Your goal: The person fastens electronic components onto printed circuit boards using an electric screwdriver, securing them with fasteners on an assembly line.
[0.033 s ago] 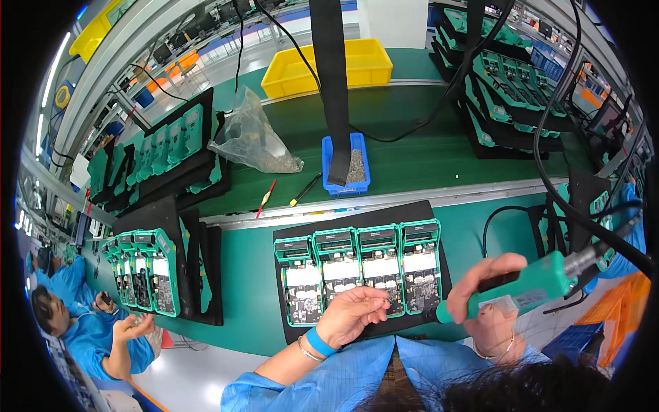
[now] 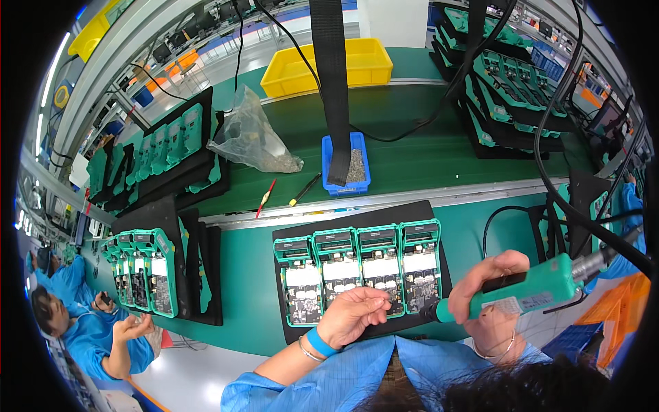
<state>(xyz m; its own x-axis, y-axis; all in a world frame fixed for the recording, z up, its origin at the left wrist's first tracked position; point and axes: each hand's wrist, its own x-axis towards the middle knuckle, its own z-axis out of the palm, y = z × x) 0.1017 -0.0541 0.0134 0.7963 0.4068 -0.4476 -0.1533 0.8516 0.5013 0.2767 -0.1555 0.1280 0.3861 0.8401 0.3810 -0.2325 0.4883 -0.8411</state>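
Observation:
Four green plastic housings with circuit boards, the rightmost housing (image 2: 421, 268) among them, lie side by side on a black foam mat (image 2: 371, 214). My left hand (image 2: 357, 312) hovers over the near ends of the middle housings, thumb and fingertips pinched together. Whatever is between those fingertips is too small to make out. In my right hand (image 2: 491, 302) is a green electric screwdriver (image 2: 532, 292), held nearly level with its dark tip end pointing left, beside the rightmost housing's near corner. A thick cable leaves its right end.
Beyond the mat stand a blue bin (image 2: 357, 165) of small metal parts, a clear plastic bag (image 2: 250, 137), a red tool (image 2: 266, 198) and a yellow tray (image 2: 371, 62). Stacked housings (image 2: 161, 271) flank the left. A co-worker (image 2: 86, 329) sits at far left.
The electric screwdriver has rolled slightly in my right hand, and its cable end has shifted a little to the right. My left hand holds its place.

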